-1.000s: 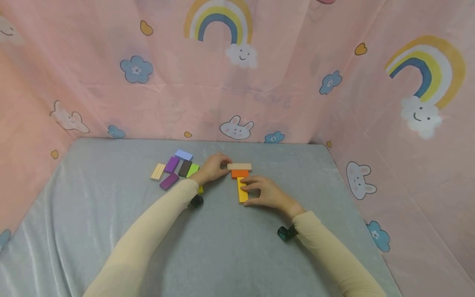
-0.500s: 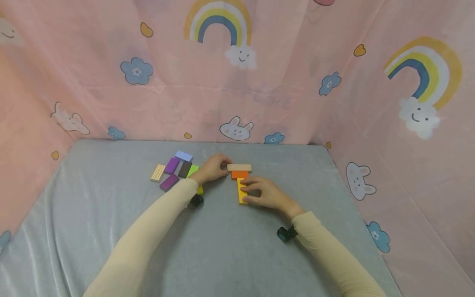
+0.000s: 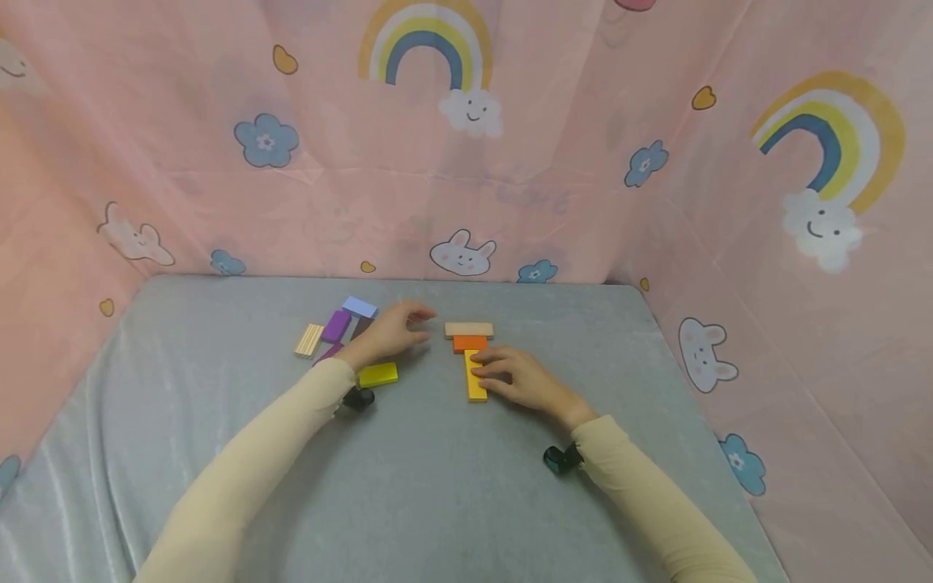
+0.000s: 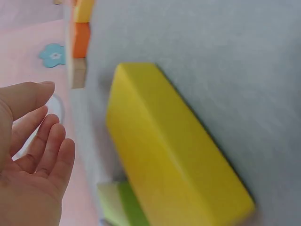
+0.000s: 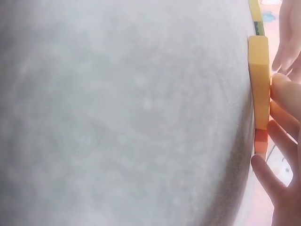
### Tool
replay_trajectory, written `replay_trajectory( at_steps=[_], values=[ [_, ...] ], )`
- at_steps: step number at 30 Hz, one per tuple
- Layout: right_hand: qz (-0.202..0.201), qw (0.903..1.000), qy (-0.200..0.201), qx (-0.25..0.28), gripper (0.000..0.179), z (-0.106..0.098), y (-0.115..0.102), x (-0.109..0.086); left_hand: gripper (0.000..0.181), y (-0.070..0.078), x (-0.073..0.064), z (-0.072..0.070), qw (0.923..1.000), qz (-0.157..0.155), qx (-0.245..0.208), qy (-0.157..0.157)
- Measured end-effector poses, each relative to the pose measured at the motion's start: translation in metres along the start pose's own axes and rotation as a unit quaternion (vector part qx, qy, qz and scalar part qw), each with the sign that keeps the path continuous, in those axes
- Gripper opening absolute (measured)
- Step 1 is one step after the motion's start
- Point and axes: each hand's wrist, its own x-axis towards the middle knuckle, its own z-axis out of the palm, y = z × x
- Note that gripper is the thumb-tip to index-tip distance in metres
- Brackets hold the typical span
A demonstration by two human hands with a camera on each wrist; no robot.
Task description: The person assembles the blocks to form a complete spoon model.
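Observation:
My left hand (image 3: 389, 334) holds nothing, its fingers loosely extended above the table left of the beige wooden block (image 3: 469, 330). Just in front of that block lies an orange block (image 3: 470, 345), and a yellow-orange block (image 3: 475, 392) runs from it toward me, so the three form a T shape. The fingertips of my right hand (image 3: 530, 382) rest on the yellow-orange block's top and right side. A yellow block (image 4: 164, 146) looms large in the left wrist view beside my left hand; a green block (image 4: 123, 202) shows behind it.
Left of my left hand lie purple blocks (image 3: 336, 326), a dark block (image 3: 361, 326) partly covered by the hand, a light blue block (image 3: 359, 307) and a striped light-wood piece (image 3: 309, 340). Grey cloth covers the table (image 3: 437, 486); a pink patterned curtain (image 3: 328, 202) stands behind.
My left hand has let go of the beige block's left end and moved left toward the loose blocks, uncovering the yellow one. The right thumb has shifted slightly up along the yellow-orange block.

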Motion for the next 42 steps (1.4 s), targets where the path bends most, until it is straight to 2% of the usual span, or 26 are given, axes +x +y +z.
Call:
replay_trajectory(
  at_steps=[5,11,16,19,32,38,42],
  values=[
    [-0.005,1.0,0.007,0.003,0.026,0.001,0.001,-0.001,0.04,0.001,-0.024,-0.013,0.9998,0.0,-0.008,0.018],
    [-0.002,1.0,0.009,0.004,0.027,0.001,0.0,-0.001,0.038,-0.003,-0.051,-0.023,0.9992,0.021,0.012,0.033],
    [-0.001,1.0,0.008,0.003,0.027,0.002,0.0,-0.002,0.038,-0.01,-0.07,-0.029,0.9986,0.025,0.015,0.045],
    [0.0,1.0,0.008,0.005,0.027,0.002,-0.001,-0.002,0.038,-0.017,-0.078,-0.031,0.999,0.02,0.012,0.038],
    [-0.011,0.9998,0.013,0.011,0.026,0.003,0.0,0.0,0.052,-0.041,-0.094,-0.035,0.9985,0.016,-0.002,-0.052],
    [-0.015,0.9995,0.023,0.012,0.027,0.004,0.002,0.0,0.064,-0.042,-0.092,-0.04,0.9914,0.041,0.03,-0.121],
    [-0.017,0.9994,0.026,0.014,0.027,0.004,0.002,0.0,0.069,-0.04,-0.088,-0.044,0.9861,0.036,0.043,-0.156]
  ],
)
